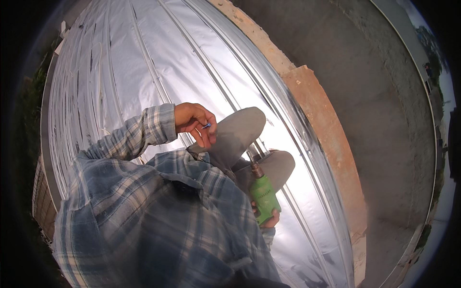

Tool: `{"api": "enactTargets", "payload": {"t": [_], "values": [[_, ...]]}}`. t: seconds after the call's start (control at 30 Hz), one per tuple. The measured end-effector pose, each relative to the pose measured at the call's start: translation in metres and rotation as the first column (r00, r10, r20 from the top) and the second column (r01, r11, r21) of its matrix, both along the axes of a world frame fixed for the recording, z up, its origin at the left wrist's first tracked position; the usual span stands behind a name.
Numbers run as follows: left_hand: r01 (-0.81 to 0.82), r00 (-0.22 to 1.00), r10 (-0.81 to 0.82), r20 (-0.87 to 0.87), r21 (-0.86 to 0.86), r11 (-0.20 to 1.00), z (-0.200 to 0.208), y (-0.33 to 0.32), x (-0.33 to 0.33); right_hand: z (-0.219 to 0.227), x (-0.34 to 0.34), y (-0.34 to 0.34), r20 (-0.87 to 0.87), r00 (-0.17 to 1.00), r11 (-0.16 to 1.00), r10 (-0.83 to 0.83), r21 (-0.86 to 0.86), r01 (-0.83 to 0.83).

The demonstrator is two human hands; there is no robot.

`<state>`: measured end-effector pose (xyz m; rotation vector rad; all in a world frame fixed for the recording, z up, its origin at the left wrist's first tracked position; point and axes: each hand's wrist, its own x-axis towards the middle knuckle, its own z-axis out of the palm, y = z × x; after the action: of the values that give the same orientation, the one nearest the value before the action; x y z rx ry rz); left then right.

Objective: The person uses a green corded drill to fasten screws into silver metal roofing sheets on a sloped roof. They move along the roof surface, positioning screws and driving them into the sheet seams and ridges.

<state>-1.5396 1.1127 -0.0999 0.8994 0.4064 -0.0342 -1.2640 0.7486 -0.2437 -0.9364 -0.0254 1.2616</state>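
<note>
My left hand [196,123] is raised over my lap, its fingers pinching a small screw with a blue head [207,126]. Low on my right side, my right hand [272,220] is wrapped round a green power drill [263,194]. The drill's dark chuck and bit point away from me, up beside my bent knee. Part of the right hand's grip is hidden behind the drill body. Under and around me lies a shiny silver ribbed surface [129,62], covered with sheeting that looks like foil.
My bent knees [245,127] rise between the two hands. On the right, the silver surface ends at an orange-brown ledge [319,110], with a broad grey concrete surface [379,134] beyond it. Raised ribs run lengthwise along the silver sheeting. Greenery shows at the far left rim.
</note>
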Motion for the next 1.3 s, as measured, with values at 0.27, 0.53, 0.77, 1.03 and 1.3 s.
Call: {"api": "enactTargets", "payload": {"t": [0.27, 0.53, 0.77, 1.03, 1.3], "values": [[-0.452, 0.868, 0.494, -0.06, 0.317, 0.834, -0.082, -0.086, 0.018, 0.051, 0.003, 0.108, -0.013, 0.95, 0.914, 0.312, 0.278, -0.296], [-0.855, 0.401, 0.913, 0.071, -0.329, 0.401, -0.08, -0.061, 0.022, 0.077, 0.038, 0.277, 0.662, 0.085, 0.179, 0.744, -0.075, -0.981], [-0.996, 0.083, 0.92, -0.383, -0.068, 0.062, -0.097, -0.103, -0.037, -0.025, 0.205, 0.466, 0.611, -0.43, 0.728, 0.664, -0.659, 0.188], [-0.984, 0.164, 0.715, -0.68, -0.168, 0.067, 0.015, -0.142, -0.041, -0.074, 0.196, 0.455, 0.318, -0.582, 0.53, 0.748, -0.815, 0.235], [-0.978, -0.053, 0.797, -0.602, -0.129, -0.162, 0.176, -0.168, -0.083, -0.044, 0.195, 0.469, 0.105, -0.567, 0.275, 0.817, -0.935, 0.223]]}}
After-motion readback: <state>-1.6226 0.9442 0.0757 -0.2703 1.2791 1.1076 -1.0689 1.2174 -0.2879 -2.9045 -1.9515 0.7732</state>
